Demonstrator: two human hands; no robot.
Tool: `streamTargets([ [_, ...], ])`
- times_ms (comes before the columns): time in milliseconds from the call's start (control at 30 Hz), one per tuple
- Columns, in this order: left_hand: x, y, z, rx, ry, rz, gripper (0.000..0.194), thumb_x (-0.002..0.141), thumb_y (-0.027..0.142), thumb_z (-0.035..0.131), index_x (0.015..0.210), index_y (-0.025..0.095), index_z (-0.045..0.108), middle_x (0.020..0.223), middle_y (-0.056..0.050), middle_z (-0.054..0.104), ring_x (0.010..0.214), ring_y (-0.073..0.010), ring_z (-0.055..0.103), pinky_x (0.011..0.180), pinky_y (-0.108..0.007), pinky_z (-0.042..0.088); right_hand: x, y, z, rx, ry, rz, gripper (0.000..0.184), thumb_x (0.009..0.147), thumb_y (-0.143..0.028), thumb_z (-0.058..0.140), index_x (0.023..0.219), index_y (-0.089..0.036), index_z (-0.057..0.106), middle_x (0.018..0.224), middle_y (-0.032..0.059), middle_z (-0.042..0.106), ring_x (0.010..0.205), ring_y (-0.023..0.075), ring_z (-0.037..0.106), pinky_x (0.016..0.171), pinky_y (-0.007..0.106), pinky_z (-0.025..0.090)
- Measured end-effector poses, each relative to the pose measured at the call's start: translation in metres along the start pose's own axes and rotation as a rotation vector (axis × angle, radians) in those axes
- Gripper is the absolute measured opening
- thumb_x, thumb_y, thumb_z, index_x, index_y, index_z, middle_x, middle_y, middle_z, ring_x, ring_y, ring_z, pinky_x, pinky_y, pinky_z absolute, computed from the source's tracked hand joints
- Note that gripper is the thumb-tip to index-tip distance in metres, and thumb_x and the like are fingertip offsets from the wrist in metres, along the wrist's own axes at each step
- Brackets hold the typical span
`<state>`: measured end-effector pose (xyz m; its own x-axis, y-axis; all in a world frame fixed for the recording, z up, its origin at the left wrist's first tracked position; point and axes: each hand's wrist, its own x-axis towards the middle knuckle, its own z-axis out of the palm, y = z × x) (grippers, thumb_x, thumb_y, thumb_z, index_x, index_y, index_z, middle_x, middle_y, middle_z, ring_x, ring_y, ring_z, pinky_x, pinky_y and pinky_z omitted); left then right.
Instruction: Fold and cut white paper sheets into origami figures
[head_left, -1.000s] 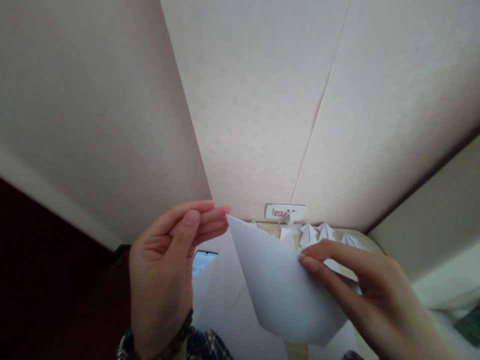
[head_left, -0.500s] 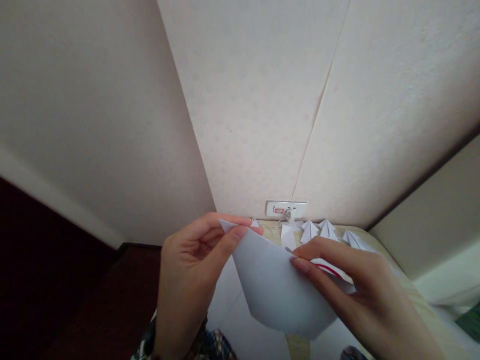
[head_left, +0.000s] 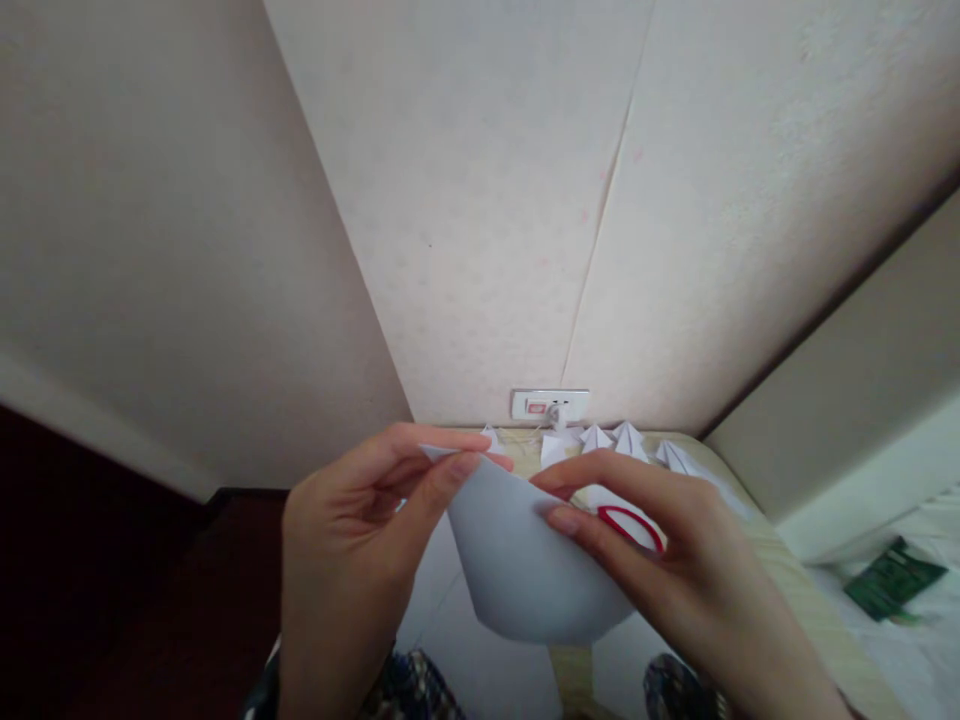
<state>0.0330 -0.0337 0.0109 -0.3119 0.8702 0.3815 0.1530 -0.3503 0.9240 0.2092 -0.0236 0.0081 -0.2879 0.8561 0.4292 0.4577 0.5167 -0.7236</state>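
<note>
I hold a white sheet of paper [head_left: 517,570] up in front of me, curved at its lower edge. My left hand [head_left: 352,560] pinches its upper left corner between thumb and fingers. My right hand [head_left: 660,570] grips the paper's right side, with the fingertips pressed on its face. A red ring-shaped thing [head_left: 634,525] shows by my right fingers; I cannot tell what it is.
Several small folded white paper pieces [head_left: 611,440] stand in a row on a beige surface [head_left: 795,590] against the wall. A wall socket [head_left: 549,405] is just behind them. More white paper [head_left: 442,610] lies below. A green packet [head_left: 889,580] lies at the right.
My left hand has come in and pinched the paper's upper left corner. My right hand has shifted left across the sheet. The view has moved a little to the right.
</note>
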Motion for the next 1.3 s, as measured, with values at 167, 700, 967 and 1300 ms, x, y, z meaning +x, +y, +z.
streamTargets([
  [167, -0.003, 0.006, 0.010, 0.021, -0.142, -0.033, 0.023, 0.079, 0.009, 0.069, 0.074, 0.029, 0.076, 0.070, 0.010, 0.078, 0.064, -0.0083, 0.072, 0.060, -0.011, 0.053, 0.000, -0.002, 0.001, 0.017, 0.049, -0.023, 0.017, 0.085, -0.017, 0.066, 0.070, -0.023, 0.068, 0.066, -0.0062, 0.070, 0.058, 0.0110, 0.062, 0.058, 0.019, 0.047],
  [700, 0.003, -0.008, 0.007, -0.272, -0.432, -0.255, 0.017, 0.076, 0.018, 0.078, 0.085, 0.032, 0.074, 0.082, 0.010, 0.078, 0.071, -0.0077, 0.070, 0.064, -0.011, 0.054, -0.004, -0.001, 0.010, 0.285, 0.245, 0.041, 0.017, 0.088, -0.021, 0.067, 0.071, -0.024, 0.065, 0.069, -0.0067, 0.067, 0.064, 0.0108, 0.059, 0.057, 0.021, 0.043],
  [967, 0.002, -0.007, 0.010, -0.205, -0.419, -0.215, 0.008, 0.076, 0.020, 0.078, 0.075, 0.027, 0.074, 0.072, 0.008, 0.074, 0.066, -0.0083, 0.068, 0.061, -0.012, 0.052, -0.007, -0.002, 0.010, 0.334, 0.281, 0.041, 0.016, 0.088, -0.019, 0.067, 0.073, -0.026, 0.066, 0.069, -0.0086, 0.067, 0.068, 0.0096, 0.060, 0.060, 0.019, 0.043],
  [1300, 0.006, -0.002, 0.005, -0.110, -0.444, -0.198, 0.011, 0.074, 0.014, 0.078, 0.074, 0.023, 0.072, 0.075, 0.006, 0.072, 0.073, -0.0087, 0.067, 0.069, -0.014, 0.052, -0.011, -0.005, 0.008, 0.391, 0.466, 0.154, 0.013, 0.088, -0.024, 0.069, 0.080, -0.033, 0.074, 0.075, -0.0057, 0.069, 0.068, 0.0121, 0.059, 0.054, 0.022, 0.041],
])
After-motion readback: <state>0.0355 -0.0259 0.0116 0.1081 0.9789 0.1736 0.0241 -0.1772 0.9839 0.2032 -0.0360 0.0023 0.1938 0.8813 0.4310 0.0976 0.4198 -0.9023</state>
